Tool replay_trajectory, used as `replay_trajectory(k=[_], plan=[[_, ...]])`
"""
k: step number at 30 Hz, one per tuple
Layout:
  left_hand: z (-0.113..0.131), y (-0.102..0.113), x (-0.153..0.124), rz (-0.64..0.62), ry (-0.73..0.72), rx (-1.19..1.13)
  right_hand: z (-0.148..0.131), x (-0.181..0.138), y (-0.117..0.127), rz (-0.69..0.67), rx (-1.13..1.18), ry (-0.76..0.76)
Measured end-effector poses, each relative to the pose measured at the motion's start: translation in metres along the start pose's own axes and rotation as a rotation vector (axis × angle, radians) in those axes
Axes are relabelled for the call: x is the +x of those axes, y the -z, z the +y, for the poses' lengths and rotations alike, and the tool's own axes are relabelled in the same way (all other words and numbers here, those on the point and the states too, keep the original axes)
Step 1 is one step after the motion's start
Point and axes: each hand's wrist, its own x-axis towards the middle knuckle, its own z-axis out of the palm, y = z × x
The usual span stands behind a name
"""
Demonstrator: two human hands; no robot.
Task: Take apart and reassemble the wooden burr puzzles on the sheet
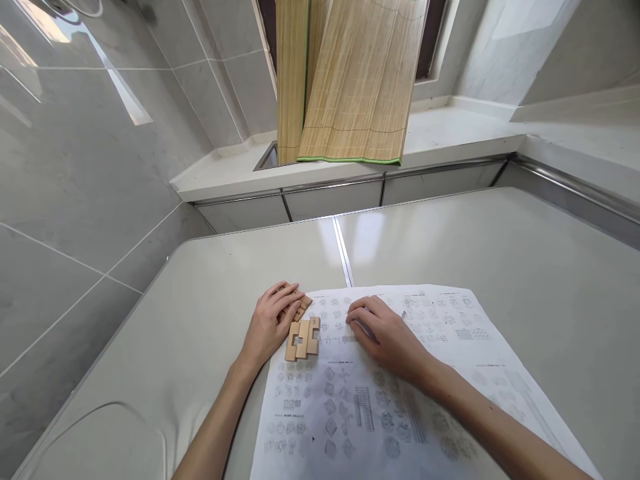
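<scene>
While left hand [273, 317] covers blocks [303, 307], apparently arranging, right hand [383, 330] curls apart over paper [295, 467], both grips unclear; next move likely needs uncovering.

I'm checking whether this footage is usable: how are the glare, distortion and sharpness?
Head view: pale glare on the tabletop beyond the sheet; head view: bright reflections on the tiled wall, upper left; head view: wide-angle stretching toward the edges; head view: wooden pieces fairly sharp, the sheet's fine print unreadable.
</scene>
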Motion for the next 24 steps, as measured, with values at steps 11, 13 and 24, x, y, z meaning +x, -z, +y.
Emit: replay_trajectory(k=[11, 13, 24], plan=[[0.0042, 0.0016, 0.0012, -0.004, 0.022, -0.046, 0.0000, -0.0004, -0.0003, 0.014, -0.011, 0.013], [0.0046, 0.0020, 0.0011, -0.015, 0.026, -0.049, 0.0000, -0.0003, -0.0004, 0.008, -0.011, 0.009], [0.0041, 0.0014, 0.0004, -0.029, 0.037, -0.044, 0.0011, -0.0007, -0.0001, 0.007, -0.018, 0.020]])
